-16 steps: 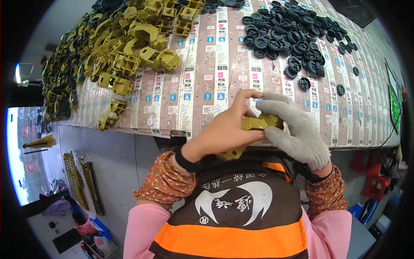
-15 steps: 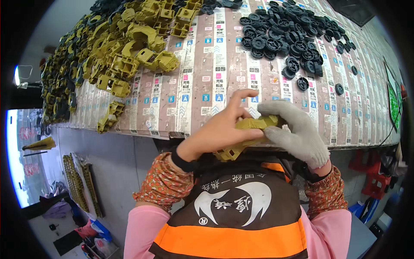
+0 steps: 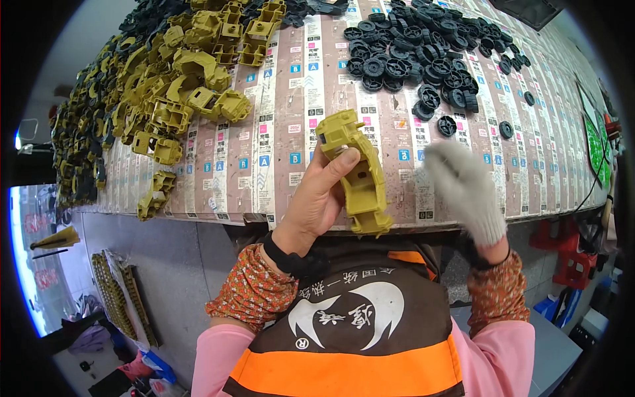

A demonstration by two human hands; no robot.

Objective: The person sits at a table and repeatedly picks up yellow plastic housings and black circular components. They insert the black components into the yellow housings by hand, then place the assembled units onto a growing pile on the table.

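My bare left hand (image 3: 316, 198) grips an olive-yellow plastic toy vehicle body (image 3: 367, 188), thumb on top and fingers underneath. The hollow frame is held lengthwise above the table's near edge, with an open bay facing up. To its right, my right hand (image 3: 466, 192) in a pale grey knitted glove is apart from the body, over the table. Motion blurs its fingers, so whether they hold anything does not show. Just beyond it lie black toy wheels, the closest being a single spoked wheel (image 3: 447, 126).
A heap of black wheels (image 3: 436, 66) spreads over the far right of the patterned table (image 3: 284, 132). Yellow bodies (image 3: 198, 73) are piled at the far left, with dark parts (image 3: 79, 145) beside them. Red stools (image 3: 572, 258) stand below at right.
My right hand has let go of the toy vehicle body and moved right. My left hand has turned the body more upright, its bay now facing up. The view has shifted slightly.
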